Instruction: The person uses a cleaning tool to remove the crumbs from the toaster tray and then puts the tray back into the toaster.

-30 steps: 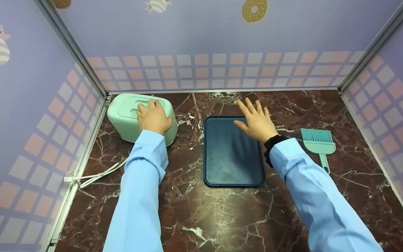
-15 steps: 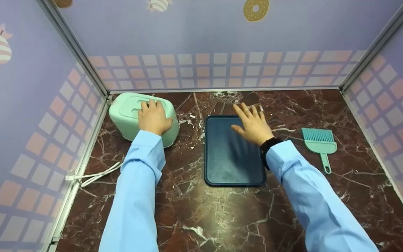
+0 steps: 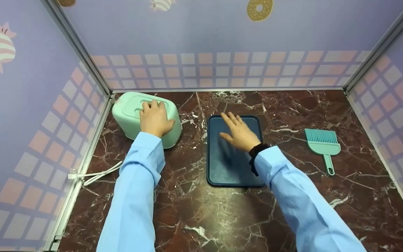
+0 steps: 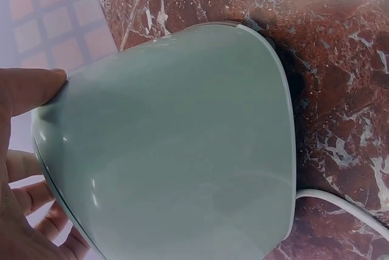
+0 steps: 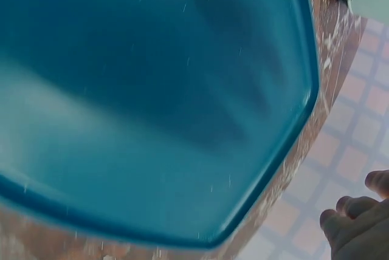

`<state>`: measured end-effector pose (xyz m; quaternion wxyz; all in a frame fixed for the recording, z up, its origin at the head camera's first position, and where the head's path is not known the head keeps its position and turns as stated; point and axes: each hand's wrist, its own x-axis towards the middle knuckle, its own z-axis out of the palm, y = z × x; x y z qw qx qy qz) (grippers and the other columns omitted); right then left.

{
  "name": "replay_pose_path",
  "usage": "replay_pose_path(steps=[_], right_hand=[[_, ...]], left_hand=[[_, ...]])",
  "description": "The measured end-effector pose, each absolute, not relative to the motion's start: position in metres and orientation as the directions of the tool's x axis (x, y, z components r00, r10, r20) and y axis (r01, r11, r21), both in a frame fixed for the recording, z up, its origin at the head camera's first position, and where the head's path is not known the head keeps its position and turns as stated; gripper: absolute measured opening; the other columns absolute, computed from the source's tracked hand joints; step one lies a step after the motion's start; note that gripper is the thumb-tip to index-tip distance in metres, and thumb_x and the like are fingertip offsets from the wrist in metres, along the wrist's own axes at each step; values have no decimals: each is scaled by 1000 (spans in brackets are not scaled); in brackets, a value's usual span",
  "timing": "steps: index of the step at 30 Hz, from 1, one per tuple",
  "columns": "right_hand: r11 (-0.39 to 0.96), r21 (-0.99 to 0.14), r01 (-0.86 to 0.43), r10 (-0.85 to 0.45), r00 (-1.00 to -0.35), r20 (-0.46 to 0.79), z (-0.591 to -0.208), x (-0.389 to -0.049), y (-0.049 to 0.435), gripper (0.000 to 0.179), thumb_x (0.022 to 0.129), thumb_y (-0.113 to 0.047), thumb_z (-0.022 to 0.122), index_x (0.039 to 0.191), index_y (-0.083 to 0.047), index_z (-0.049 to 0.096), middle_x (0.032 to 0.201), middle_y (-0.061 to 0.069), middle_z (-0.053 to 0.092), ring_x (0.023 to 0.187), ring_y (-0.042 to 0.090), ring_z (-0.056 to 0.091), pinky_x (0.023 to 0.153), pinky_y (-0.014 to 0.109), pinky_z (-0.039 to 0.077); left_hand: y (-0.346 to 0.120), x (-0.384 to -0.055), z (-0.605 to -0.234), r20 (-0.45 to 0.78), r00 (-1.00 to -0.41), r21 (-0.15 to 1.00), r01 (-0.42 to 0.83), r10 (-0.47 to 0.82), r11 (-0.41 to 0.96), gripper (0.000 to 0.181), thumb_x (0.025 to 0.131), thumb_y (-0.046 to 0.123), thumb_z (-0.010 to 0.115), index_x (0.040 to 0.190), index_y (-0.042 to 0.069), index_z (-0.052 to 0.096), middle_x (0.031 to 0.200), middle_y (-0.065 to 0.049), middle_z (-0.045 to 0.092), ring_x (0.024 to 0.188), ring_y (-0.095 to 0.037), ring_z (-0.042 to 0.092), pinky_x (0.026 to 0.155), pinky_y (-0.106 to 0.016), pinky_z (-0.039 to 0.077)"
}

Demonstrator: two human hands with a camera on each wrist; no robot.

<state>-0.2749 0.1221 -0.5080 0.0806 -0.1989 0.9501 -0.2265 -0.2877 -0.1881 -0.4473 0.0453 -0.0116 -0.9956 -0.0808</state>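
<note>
A pale green toaster [image 3: 142,122] with a rounded lid-like top stands at the back left. My left hand [image 3: 155,119] lies over its top, fingertips bent into the recess there and thumb on the right edge. The left wrist view has the thumb [image 4: 33,87] against the toaster's smooth side [image 4: 176,138], the other fingers curled beyond its edge. A dark blue rectangular tray [image 3: 219,171] lies flat in the middle. Over it my right hand [image 3: 240,134] hovers with spread fingers, holding nothing. In the right wrist view its shadow falls on the tray [image 5: 121,163].
A green small brush [image 3: 324,147] lies to the right on the dark marbled table [image 3: 187,210]. A white cord [image 3: 98,175] runs from the left wall's base toward the toaster. Patterned walls [image 3: 222,31] enclose the table at the back and both sides.
My right hand has moved left and nearer to me, from the tray's far right corner to over its upper middle. My left hand stays on the toaster; the view has shifted slightly.
</note>
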Motion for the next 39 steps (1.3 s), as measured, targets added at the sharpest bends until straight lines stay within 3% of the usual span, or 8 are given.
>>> replay_pose_path(steps=[7,15,20,22,27,39], right_hand=[[707,-653,-272,-414,-908,-70,-518,-270,92,75,107,-42,52,166,-28,8,172,8,10,154,37,21,122,55,22],[490,-857,-158,-339,-941,-20,-529,-265,54,64,109,-33,53,163,-13,25,153,22,48,138,35,51,113,46,41],[393,-919,-37,-270,-960,-77,-538,-263,32,59,108,-30,55,159,-8,35,138,21,62,127,32,61,106,44,48],[294,-954,51,-258,-957,-130,-543,-263,25,58,108,-27,54,157,-2,36,133,25,63,124,37,62,105,46,49],[50,-962,269,-279,-921,-272,-551,-260,14,55,110,-23,49,155,5,34,124,33,64,118,45,64,103,51,50],[88,-931,355,-306,-880,-364,-559,-255,14,55,110,-28,48,156,1,36,117,29,69,112,42,68,100,49,52]], left_hand=[[-186,-284,-446,113,-994,164,8,-10,986,75,88,41,75,144,-3,51,135,-24,50,121,-49,38,100,-58,40],[-182,-285,-447,104,-994,143,-3,-18,990,77,88,41,74,147,-2,48,138,-25,48,125,-49,38,99,-59,41],[-184,-285,-447,113,-994,148,6,-11,989,77,89,42,74,147,-3,49,138,-26,48,125,-49,39,100,-59,40],[-184,-284,-447,114,-994,148,11,-6,989,76,90,42,73,147,-3,49,138,-27,48,126,-49,39,101,-59,40],[-185,-282,-448,129,-992,160,27,6,987,74,89,40,74,143,-4,52,134,-28,50,123,-49,40,100,-58,42],[-180,-276,-446,146,-989,205,49,19,978,64,85,37,80,134,0,61,126,-26,56,113,-46,46,91,-56,46]])
